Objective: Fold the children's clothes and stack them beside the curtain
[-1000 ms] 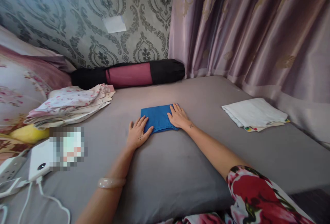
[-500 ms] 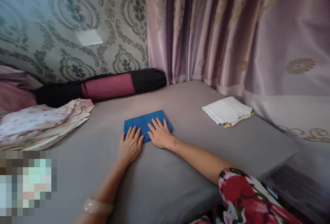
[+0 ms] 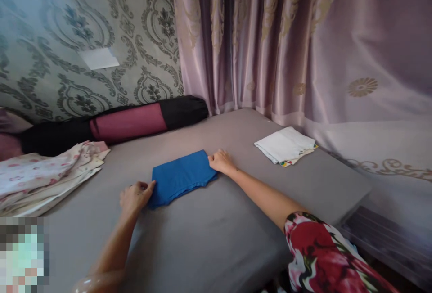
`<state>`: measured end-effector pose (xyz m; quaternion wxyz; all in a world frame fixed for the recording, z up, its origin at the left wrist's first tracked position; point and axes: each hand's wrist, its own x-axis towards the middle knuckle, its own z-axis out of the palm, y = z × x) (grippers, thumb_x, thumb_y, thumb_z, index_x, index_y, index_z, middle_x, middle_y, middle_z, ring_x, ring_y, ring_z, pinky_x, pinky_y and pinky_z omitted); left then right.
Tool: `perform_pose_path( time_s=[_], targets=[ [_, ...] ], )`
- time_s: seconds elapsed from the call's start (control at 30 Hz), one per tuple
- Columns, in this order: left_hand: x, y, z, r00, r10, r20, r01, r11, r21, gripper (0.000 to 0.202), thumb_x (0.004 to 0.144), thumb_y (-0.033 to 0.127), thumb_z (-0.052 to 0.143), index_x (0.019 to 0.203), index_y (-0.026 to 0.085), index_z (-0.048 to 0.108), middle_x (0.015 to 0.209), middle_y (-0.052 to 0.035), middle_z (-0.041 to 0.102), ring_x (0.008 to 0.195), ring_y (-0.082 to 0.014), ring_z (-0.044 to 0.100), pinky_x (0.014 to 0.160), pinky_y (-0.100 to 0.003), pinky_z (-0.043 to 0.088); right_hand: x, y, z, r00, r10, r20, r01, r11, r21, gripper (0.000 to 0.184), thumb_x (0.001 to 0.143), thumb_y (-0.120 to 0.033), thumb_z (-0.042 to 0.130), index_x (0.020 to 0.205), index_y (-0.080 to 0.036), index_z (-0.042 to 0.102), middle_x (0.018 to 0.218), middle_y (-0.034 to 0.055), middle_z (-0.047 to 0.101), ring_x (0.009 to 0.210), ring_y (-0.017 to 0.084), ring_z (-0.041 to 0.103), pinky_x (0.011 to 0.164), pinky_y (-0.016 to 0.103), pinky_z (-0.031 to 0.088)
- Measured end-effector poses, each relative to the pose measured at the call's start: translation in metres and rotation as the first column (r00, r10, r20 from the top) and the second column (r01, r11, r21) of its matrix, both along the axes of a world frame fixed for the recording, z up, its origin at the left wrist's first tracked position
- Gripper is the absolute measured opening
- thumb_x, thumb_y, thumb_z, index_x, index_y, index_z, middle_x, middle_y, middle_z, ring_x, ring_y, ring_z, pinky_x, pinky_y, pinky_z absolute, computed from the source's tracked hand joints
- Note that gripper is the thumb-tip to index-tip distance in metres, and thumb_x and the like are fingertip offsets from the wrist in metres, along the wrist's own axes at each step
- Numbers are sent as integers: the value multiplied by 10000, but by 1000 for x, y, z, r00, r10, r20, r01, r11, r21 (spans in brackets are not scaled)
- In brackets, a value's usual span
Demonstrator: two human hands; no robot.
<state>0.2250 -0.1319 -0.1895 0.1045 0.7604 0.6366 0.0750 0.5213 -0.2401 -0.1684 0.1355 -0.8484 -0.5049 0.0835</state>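
A folded blue cloth (image 3: 180, 175), perhaps a garment, lies on the grey bed sheet (image 3: 202, 239) in front of me. At its left edge my left hand (image 3: 135, 196) pinches the fabric between thumb and fingers. My right hand (image 3: 221, 162) has its fingers closed on the right edge of the same cloth. The cloth's near edge curves and shows more than one layer.
A folded white cloth (image 3: 285, 144) with a colourful edge beneath it lies to the right. Patterned fabrics (image 3: 50, 171) are piled at the left. A black and maroon long bolster (image 3: 131, 122) rests along the wall, beside purple curtains (image 3: 249, 41).
Both hands lay flat on the blue cloth before. They have moved apart to its left and right edges and closed on them. The view has shifted slightly.
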Motion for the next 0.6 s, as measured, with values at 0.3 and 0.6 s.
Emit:
perform_pose_path(
  time_s=[0.3,0.6],
  targets=[
    [21,0,11,993,120,14,-115,973,-199,360,735,532,567,701,191,674,793,-150,714,908,-357,669,719,-408,503,-21,12,-2,996,-26,-81,21,998,-67,474,878,-429,480,1183,-113,659,1319,195,546,1237,322,484,1006,420,388],
    [22,-7,20,919,145,367,-64,972,-226,350,586,529,669,585,189,583,510,-17,543,597,-222,586,524,-282,376,-15,18,4,962,1,-272,-5,1000,-16,308,862,-408,536,972,-178,710,1030,118,715,990,245,656,796,294,480]
  ],
)
